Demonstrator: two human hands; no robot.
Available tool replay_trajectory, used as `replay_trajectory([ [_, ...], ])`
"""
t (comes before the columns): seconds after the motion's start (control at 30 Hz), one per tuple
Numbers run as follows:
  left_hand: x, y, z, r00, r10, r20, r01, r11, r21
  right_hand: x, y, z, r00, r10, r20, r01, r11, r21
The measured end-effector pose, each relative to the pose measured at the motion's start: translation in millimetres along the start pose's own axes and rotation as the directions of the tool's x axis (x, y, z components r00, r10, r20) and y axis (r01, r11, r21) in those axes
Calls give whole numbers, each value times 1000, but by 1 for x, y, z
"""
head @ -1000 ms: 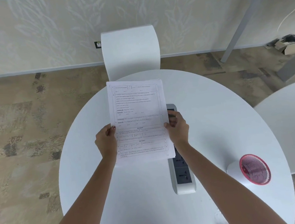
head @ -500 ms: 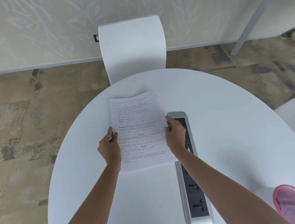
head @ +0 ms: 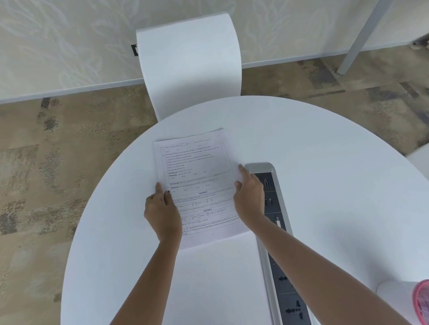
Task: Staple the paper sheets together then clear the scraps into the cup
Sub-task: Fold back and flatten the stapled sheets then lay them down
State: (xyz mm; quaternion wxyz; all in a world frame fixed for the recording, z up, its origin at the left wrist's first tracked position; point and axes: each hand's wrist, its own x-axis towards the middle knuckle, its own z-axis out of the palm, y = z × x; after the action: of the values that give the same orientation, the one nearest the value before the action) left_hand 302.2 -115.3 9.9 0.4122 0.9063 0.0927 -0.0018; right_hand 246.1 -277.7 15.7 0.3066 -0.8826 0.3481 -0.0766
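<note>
Fingers (nearly straight) touch the paper sheets' edges.

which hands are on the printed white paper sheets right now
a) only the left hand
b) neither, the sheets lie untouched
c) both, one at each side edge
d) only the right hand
c: the left hand touches the left edge of the printed white paper sheets and the right hand touches their right edge, over the round white table.
</note>
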Motion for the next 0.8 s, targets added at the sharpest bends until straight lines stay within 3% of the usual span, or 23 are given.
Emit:
replay_trajectory([
  [0.37, -3, -5, 1, 997, 68, 39, -69, 997, 36, -3, -2, -3, 997, 74, -18, -74, 996, -55],
  [0.53, -5, -12, 9, 997, 66, 45, -66, 998, 9, -11, -2, 6, 998, 3, -60, -11, 992, -126],
  [0.7, -13, -17, 10, 985, 169, 19, -170, 966, 193, -23, 3, 24, 970, -123, -210, 76, 973, -217],
  [0.8, -27, -23, 8, 950, 311, 30, -307, 908, 285, -39, 7, 30, 950, -228, -213, 170, 951, -258],
])
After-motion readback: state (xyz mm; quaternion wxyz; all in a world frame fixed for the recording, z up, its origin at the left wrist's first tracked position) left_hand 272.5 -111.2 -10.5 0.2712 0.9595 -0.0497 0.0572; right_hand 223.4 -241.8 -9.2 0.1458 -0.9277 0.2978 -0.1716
